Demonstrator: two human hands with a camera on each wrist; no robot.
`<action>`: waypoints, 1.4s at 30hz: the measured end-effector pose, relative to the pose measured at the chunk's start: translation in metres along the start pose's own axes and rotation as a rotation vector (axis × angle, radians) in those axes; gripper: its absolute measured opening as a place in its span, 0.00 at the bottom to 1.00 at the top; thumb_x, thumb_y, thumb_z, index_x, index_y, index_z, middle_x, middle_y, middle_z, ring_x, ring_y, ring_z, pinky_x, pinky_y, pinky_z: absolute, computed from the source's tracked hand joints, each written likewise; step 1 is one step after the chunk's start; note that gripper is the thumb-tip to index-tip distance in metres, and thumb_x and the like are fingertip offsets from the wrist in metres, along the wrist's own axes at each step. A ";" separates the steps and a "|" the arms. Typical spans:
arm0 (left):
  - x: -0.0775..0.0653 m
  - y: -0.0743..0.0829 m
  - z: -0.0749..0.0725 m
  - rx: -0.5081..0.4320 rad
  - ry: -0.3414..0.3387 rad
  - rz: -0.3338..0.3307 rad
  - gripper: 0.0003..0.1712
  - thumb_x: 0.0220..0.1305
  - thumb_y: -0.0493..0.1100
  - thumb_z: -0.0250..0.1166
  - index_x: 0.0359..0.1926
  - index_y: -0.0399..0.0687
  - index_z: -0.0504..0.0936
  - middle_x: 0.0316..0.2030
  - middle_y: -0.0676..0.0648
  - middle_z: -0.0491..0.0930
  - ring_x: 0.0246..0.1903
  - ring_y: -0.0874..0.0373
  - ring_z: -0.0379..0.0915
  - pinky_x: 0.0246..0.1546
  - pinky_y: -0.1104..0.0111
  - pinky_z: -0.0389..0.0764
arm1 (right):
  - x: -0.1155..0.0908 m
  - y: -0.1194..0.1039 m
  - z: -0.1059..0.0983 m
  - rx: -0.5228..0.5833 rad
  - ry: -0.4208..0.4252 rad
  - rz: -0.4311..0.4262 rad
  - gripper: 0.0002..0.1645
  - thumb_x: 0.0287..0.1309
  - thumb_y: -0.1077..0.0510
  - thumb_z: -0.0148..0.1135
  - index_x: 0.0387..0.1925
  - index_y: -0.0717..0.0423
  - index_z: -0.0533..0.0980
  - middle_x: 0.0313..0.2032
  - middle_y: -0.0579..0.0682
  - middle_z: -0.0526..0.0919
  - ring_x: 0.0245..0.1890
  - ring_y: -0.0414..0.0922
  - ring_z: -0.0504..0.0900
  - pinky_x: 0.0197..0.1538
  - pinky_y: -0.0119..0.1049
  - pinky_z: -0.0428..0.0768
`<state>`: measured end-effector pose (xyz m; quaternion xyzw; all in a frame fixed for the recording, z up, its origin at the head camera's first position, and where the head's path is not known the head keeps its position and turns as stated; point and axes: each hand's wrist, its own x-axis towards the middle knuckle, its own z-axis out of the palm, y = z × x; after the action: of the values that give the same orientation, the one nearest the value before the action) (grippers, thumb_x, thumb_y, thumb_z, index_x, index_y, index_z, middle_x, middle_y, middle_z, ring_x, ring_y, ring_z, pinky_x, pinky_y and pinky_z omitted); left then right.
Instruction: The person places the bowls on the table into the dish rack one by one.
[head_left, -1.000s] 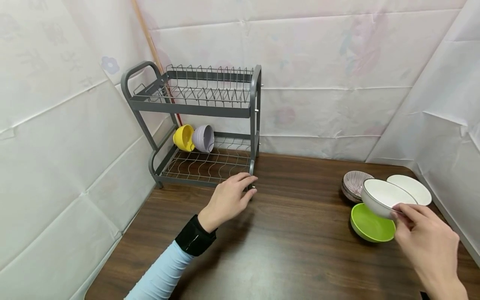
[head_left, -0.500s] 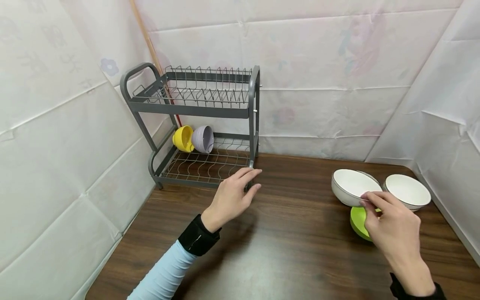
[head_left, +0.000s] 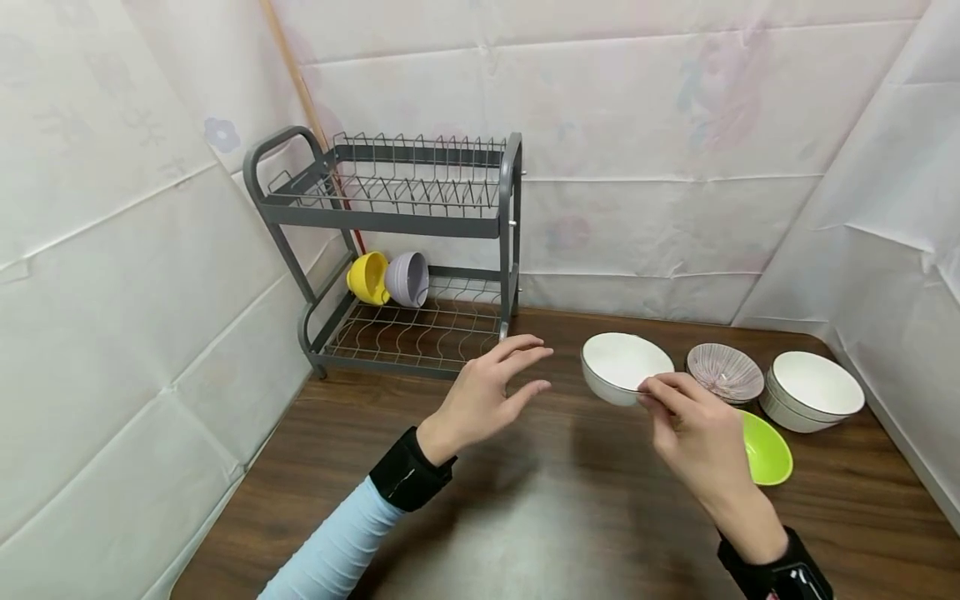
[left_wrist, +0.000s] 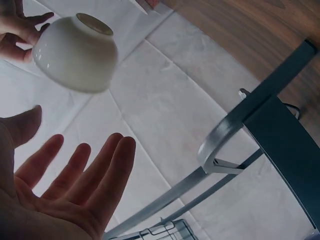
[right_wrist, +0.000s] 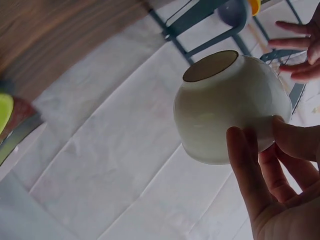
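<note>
1. Now the white bowl point(head_left: 626, 358) sits right of center frame, lifted above the table point(head_left: 600, 517). Change: moved left, away from over the pleated bowl point(head_left: 724, 372) and green bowl point(head_left: 768, 450) at right.
2. Right hand point(head_left: 701, 437): grip pinches the bowl's rim, thumb against fingers.
3. Left hand point(head_left: 480, 396), center frame: shifted slightly right, fingers spread, grip holds nothing; near the bowl, not touching.
4. My read: mid-carry, bowl within easy reach of both hands, not set down yet.
5. Rack point(head_left: 390, 220), upper left: unchanged; yellow bowl point(head_left: 366, 277) and lilac bowl point(head_left: 408, 280) tipped on lower tier.
6. White bowl stack point(head_left: 806, 400) stays far right.
</note>
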<state>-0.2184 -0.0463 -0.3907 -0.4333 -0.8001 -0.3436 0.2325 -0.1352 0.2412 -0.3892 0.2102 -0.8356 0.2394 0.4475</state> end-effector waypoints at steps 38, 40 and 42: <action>-0.007 -0.004 0.008 -0.131 0.009 0.083 0.07 0.63 0.38 0.78 0.42 0.45 0.91 0.43 0.50 0.84 0.43 0.63 0.82 0.48 0.74 0.81 | -0.006 -0.025 0.036 0.150 -0.092 -0.057 0.10 0.53 0.69 0.77 0.39 0.58 0.88 0.39 0.48 0.87 0.33 0.45 0.87 0.35 0.41 0.85; -0.008 -0.004 0.006 -0.134 0.023 0.090 0.07 0.62 0.38 0.78 0.41 0.44 0.91 0.43 0.50 0.84 0.43 0.63 0.82 0.47 0.74 0.81 | -0.007 -0.025 0.038 0.159 -0.083 -0.062 0.13 0.49 0.70 0.79 0.39 0.58 0.88 0.39 0.47 0.87 0.33 0.44 0.87 0.35 0.39 0.85; -0.009 -0.005 0.005 -0.138 0.030 0.102 0.07 0.62 0.37 0.78 0.41 0.44 0.92 0.42 0.50 0.84 0.42 0.63 0.81 0.45 0.74 0.81 | -0.008 -0.026 0.039 0.169 -0.088 -0.067 0.15 0.47 0.71 0.80 0.39 0.57 0.88 0.39 0.47 0.87 0.34 0.43 0.87 0.36 0.38 0.85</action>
<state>-0.2183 -0.0495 -0.4019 -0.4832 -0.7480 -0.3920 0.2311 -0.1423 0.1988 -0.4092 0.2853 -0.8238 0.2844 0.3988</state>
